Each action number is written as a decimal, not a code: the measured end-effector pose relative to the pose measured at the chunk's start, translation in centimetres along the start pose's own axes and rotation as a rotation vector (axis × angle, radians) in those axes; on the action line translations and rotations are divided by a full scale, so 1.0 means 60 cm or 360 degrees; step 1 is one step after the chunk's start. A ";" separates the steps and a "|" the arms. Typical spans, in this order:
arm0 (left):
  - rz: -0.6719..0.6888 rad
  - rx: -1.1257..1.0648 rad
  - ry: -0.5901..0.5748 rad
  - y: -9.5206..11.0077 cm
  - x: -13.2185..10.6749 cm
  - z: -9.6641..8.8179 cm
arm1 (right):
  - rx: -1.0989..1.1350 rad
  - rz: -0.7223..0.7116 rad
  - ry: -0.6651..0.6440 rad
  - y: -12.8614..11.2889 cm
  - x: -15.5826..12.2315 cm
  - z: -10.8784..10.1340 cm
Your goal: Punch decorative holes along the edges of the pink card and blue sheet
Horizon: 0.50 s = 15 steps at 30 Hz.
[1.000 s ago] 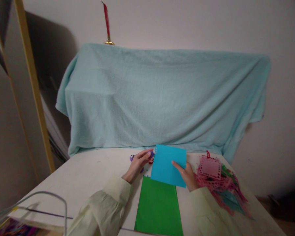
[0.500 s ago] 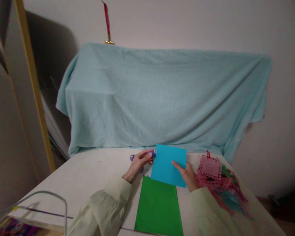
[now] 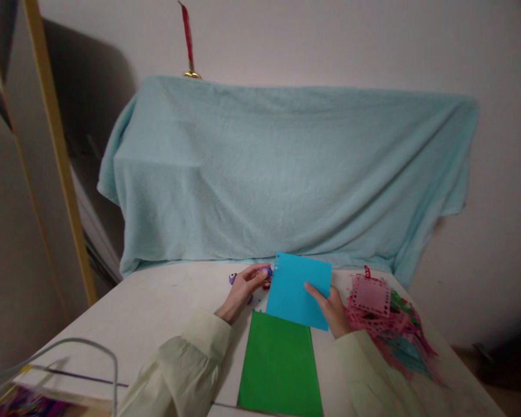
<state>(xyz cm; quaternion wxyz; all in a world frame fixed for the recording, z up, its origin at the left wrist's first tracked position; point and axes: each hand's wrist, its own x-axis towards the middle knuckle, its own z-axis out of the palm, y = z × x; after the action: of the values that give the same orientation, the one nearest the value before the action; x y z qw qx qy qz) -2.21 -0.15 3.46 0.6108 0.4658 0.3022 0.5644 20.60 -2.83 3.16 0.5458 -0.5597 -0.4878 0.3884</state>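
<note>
My left hand (image 3: 242, 291) is closed around a small purple paper punch (image 3: 268, 272) at the left edge of a blue sheet of paper (image 3: 295, 301). Small holes run along the sheet's upper left edge. On the right, my right hand (image 3: 332, 310) pinches the sheet, thumb on top and the other fingers hidden beneath. Another purple punch (image 3: 233, 278) lies just left of my left hand, with more purple showing under that hand. Tiny blue paper bits are scattered on the table below the punch.
Green paper (image 3: 280, 365) lies on the white table (image 3: 165, 307) in front of me. A pink punched card (image 3: 371, 295) rests on shredded paper (image 3: 399, 333) at right. A grey wire (image 3: 91, 340) arches over a container at lower left. A light blue towel (image 3: 286, 168) hangs behind.
The blue sheet has shifted very slightly, and one more hole seems to show near its upper left edge. Both hands stay nearly in place.
</note>
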 end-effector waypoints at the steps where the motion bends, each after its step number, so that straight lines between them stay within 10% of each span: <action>1: 0.0006 -0.0002 0.0010 -0.001 0.000 0.000 | -0.0004 -0.0001 0.0007 -0.001 0.000 0.000; 15: 0.0023 -0.0063 0.0005 -0.012 0.006 -0.004 | 0.0065 -0.0040 0.0010 0.010 0.004 0.002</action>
<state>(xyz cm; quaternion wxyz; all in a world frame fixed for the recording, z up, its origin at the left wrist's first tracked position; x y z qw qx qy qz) -2.07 0.29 2.74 0.6153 0.4549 0.2887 0.5754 20.63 -2.54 2.57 0.5635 -0.5435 -0.4849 0.3897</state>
